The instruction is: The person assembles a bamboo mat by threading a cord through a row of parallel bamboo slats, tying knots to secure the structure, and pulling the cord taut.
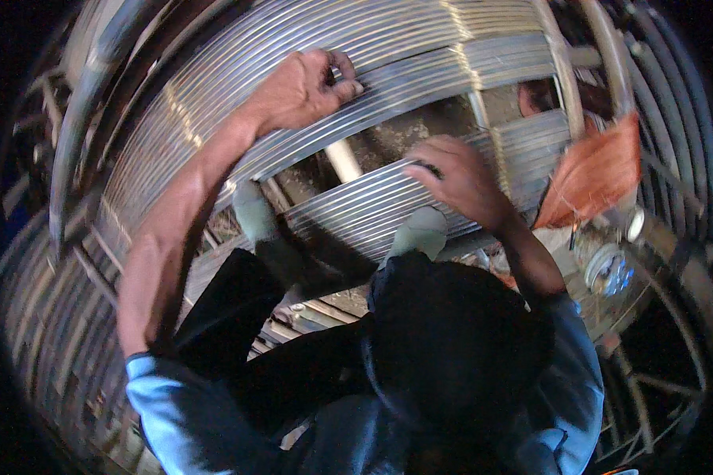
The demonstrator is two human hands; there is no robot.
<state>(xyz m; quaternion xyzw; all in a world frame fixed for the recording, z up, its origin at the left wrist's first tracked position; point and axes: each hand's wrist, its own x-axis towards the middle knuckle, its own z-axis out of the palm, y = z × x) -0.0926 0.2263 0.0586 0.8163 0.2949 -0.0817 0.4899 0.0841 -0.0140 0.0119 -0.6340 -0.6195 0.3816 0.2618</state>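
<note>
You are working on the big curved cage of silvery strips, which is filling the view from nine o'clock round to three o'clock. Your left hand, up at eleven o'clock, is pinching the edge of the upper band, fingers curled tight on a strip. Your right hand, near two o'clock of centre, is pressing on the lower band, fingers bent over its top edge. You seem to be seating strips side by side; the next move calls for steady, even pressure. An orange cloth is hanging at three o'clock.
</note>
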